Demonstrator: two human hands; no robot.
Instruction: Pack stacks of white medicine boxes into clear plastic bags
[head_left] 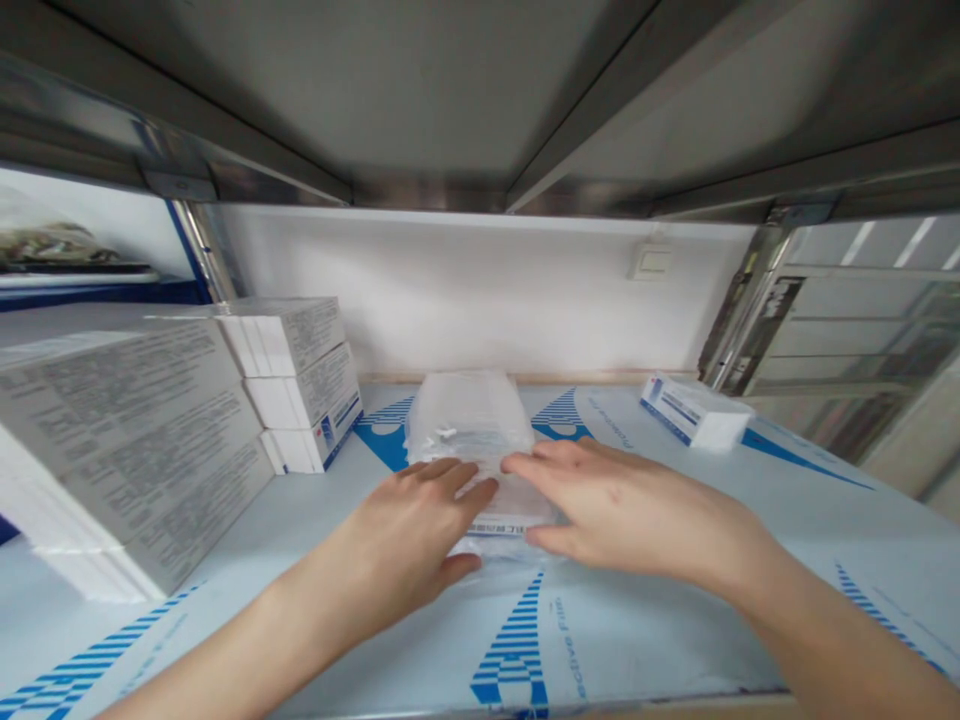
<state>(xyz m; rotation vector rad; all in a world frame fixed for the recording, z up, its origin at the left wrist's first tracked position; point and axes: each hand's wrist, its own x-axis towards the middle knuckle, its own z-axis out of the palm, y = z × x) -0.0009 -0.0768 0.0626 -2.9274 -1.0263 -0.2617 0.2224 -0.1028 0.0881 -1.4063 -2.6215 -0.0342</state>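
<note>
In the middle of the shelf lies a clear plastic bag (pixel 472 405) with white contents and a strip of printed lettering near its front end. My left hand (pixel 420 525) rests on the bag's left front part, fingers stretched out and apart. Across from it, my right hand (pixel 600 500) touches the bag's right side, its thumb and fingers spread. Neither hand is closed around the bag. The fingers partly cover the bag's front half.
White printed boxes (pixel 172 430) are stacked at the left, with a smaller stack (pixel 304 385) behind. One white-and-blue box (pixel 694 410) sits at the back right. A metal shelf (pixel 420 110) hangs low overhead. Metal posts (pixel 750 300) stand at both sides; a white wall (pixel 487 290) closes the back.
</note>
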